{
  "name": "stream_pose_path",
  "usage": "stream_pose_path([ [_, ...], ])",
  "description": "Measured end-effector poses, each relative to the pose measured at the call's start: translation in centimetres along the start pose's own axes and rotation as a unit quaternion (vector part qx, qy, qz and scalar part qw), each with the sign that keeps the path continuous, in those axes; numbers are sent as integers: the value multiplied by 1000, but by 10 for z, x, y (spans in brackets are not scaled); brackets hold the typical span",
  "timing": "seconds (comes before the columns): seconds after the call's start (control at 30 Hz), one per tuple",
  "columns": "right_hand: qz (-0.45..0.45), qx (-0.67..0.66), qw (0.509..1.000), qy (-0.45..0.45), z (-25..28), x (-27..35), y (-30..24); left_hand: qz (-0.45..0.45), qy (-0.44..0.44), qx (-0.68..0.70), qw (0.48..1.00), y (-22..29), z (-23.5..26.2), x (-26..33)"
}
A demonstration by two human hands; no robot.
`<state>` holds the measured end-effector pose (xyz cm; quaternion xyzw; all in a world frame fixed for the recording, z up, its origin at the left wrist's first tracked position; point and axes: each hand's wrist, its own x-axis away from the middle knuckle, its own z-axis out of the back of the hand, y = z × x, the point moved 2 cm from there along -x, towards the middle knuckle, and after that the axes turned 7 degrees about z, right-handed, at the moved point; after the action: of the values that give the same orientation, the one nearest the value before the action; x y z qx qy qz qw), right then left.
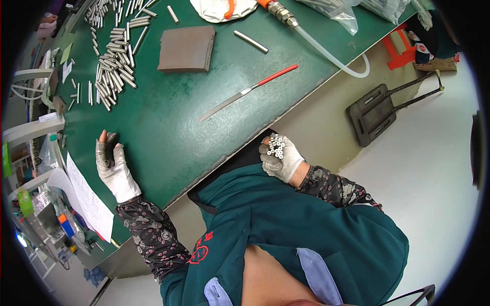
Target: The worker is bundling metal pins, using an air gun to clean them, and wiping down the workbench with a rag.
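My right hand (278, 158), in a white glove, is closed around a bundle of short metal tubes (276, 146), their open ends facing up, just off the near edge of the green table (163, 132). My left hand (113, 166), also gloved, rests on the green table top with its fingers together, holding nothing I can see. A flat metal file with a red handle (250, 91) lies on the table between the hands and a brown sanding block (186, 49). Many loose metal tubes (113, 66) lie in a heap at the far left.
A clear hose with a metal fitting (326, 48) runs across the table's right end beside plastic bags (347, 13). One single tube (250, 41) lies near the block. Paper sheets (87, 196) hang over the left edge. A black foot pedal (371, 115) lies on the floor.
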<state>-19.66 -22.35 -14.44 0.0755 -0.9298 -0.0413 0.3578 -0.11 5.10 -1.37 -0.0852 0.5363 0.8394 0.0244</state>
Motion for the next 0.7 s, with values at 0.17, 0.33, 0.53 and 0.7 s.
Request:
stream_pose_path([
  [0.17, -9, -29, 999, -16, 4, -1, 0, -11, 3, 17, 1000, -4, 0, -1],
  [0.33, -21, -41, 998, -34, 8, -1, 0, -1, -3, 21, 1000, -2, -1, 0],
  [0.53, -1, -4, 999, -50, -1, 7, -1, 1, -6, 31, 999, -2, -5, 0],
  [0.7, -33, 12, 997, -73, -10, 17, 1, -6, -3, 22, 1000, 3, -2, -1],
])
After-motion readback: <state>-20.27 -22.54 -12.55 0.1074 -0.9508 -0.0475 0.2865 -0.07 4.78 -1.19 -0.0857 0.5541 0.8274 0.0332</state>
